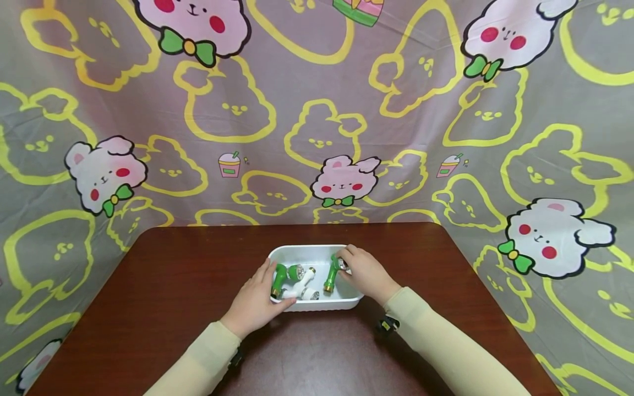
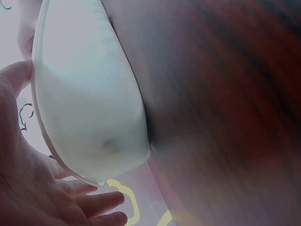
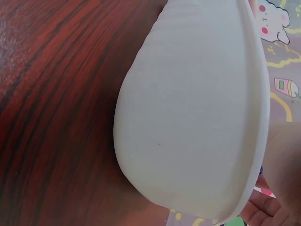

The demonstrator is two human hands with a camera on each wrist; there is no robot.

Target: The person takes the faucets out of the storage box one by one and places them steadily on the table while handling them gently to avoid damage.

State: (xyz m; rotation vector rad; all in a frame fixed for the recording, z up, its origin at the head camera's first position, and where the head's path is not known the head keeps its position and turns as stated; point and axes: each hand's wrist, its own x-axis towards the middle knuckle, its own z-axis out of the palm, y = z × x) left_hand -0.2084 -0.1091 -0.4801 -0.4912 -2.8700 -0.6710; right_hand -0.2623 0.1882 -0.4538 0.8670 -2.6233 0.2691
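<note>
1. A person works at a white tray (image 1: 317,306), the right hand (image 1: 367,278) curled over its right end and pinching the silver-tipped top of one green fitting (image 1: 329,278); the thumb is hidden.

2. The left hand (image 1: 255,303) steadies the tray's left end, fingers extended along the rim and thumb laid on the near edge, gripping no fitting.

3. The step in hand looks to be taking hold of, or placing, that green fitting inside the tray; which of the two, one moment cannot tell. The next move likely calls for a sure pinch at the tip, while the left hand keeps the tray from sliding.

4. At the tray's left end lie a second green fitting (image 1: 279,279), beside the left fingers, and a white fitting (image 1: 300,287), close to it.

5. All three fittings are branched, with smooth, plastic-looking bodies, shiny silver tips and brass-coloured ends.

6. The tray appears to be thin moulded plastic, round-cornered, with a lipped rim and faintly rippled side. Beneath it, the table (image 1: 173,308) shows glossy red-brown grain; behind it hangs creased cartoon-print cloth (image 1: 277,148).
</note>
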